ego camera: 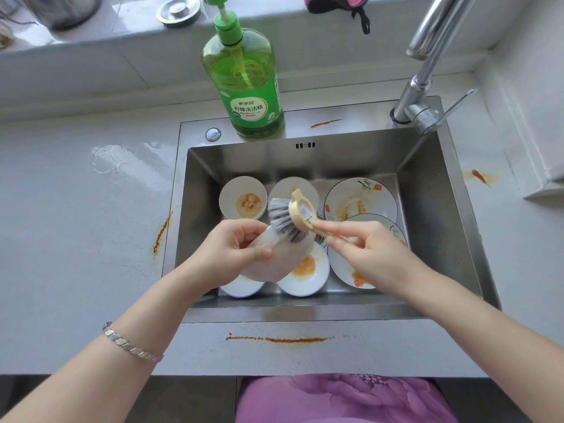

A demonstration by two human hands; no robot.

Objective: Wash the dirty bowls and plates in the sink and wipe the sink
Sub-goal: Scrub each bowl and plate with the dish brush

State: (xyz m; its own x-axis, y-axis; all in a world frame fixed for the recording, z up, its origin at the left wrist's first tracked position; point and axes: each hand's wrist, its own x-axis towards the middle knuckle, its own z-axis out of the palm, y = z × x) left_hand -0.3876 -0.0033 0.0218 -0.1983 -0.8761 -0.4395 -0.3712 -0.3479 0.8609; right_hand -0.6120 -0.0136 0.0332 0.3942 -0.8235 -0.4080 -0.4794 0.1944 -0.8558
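1. Orange smear (pixel 279 339) is seen on the counter (pixel 76 239) front edge.
2. Plastic wrapper (pixel 276 259) is gripped by the left hand (pixel 232 251), fingers curled round it.
3. Brush (pixel 290 216) handle is pinched by the right hand (pixel 369 248); bristles touch the wrapper.
4. Dirty bowls (pixel 244 201) and plates (pixel 360 196) lie in the sink (pixel 427 209) underneath.
5. Detergent bottle (pixel 247 87) stands on the back rim, faucet (pixel 421 80) to its right.

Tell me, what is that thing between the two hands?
A dish brush with grey bristles, seen in the head view. The right hand pinches its handle; the left hand grips a pale wrapper at the bristles.
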